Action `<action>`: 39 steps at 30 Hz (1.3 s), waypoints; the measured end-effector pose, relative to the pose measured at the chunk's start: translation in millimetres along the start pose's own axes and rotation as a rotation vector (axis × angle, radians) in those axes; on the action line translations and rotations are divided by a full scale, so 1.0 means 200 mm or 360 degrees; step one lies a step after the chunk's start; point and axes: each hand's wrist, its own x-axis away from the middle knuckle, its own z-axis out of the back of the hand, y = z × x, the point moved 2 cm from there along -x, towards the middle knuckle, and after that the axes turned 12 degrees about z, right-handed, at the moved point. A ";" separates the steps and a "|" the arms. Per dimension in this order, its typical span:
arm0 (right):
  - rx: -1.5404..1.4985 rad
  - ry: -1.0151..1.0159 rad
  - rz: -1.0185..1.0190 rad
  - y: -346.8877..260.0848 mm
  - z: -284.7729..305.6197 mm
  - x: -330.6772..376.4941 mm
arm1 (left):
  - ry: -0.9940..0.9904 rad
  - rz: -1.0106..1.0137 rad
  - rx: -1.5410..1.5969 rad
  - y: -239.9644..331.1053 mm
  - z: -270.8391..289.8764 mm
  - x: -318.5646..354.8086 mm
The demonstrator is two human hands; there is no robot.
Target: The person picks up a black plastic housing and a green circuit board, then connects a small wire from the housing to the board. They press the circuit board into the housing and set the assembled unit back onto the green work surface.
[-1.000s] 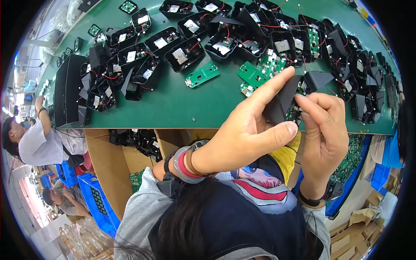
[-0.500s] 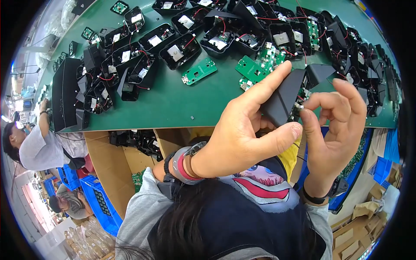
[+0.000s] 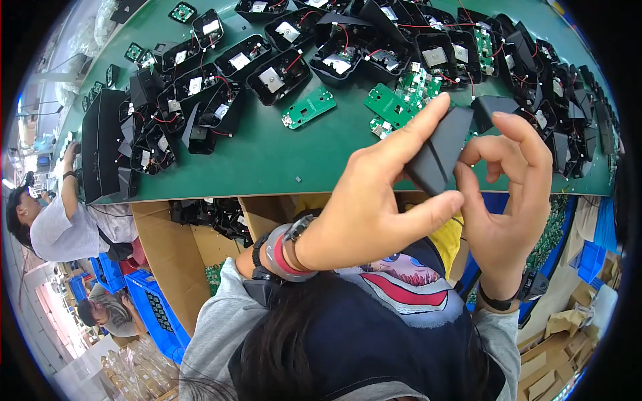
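Observation:
My left hand (image 3: 384,197) grips a black plastic housing (image 3: 438,152) between thumb and fingers, its smooth outer face turned toward me. At the housing's right side, my right hand (image 3: 506,190) has thumb and index finger pinched together, with the other fingers raised. Whatever sits in that pinch is hidden by the housing's edge. Just beyond the housing lie several green circuit boards (image 3: 386,103) in a loose pile. One more green circuit board (image 3: 309,108) rests alone on the green tabletop (image 3: 267,164), left of the pile.
Many open black housings (image 3: 277,79) with red wires cover the table's far side and both ends. Below the table edge stands a cardboard box (image 3: 164,257) containing black parts. Blue bins (image 3: 157,314) are at lower left. A co-worker (image 3: 60,224) is at the far left.
The housing has turned slightly, so its inner side and the small white connector seen at my right fingertips are now hidden. My right hand has shifted a little left and down.

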 end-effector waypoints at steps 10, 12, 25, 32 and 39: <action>-0.0436 -0.0147 -0.0374 0.08 0.05 -0.01 | -0.0329 0.0314 0.0436 0.01 0.02 -0.01; -0.0418 -0.0137 -0.0411 0.08 0.06 0.00 | -0.0365 0.0354 0.0404 0.00 0.02 -0.02; -0.0188 0.0284 -0.0102 0.04 0.00 0.06 | -0.0351 0.0271 0.0728 -0.03 -0.05 -0.05; -0.0358 0.0267 -0.0293 0.06 -0.01 0.06 | -0.0259 0.0153 0.0588 -0.05 -0.06 -0.05; -0.0218 0.0100 -0.0168 0.07 0.00 0.09 | -0.0150 0.0196 0.0612 -0.04 -0.07 -0.05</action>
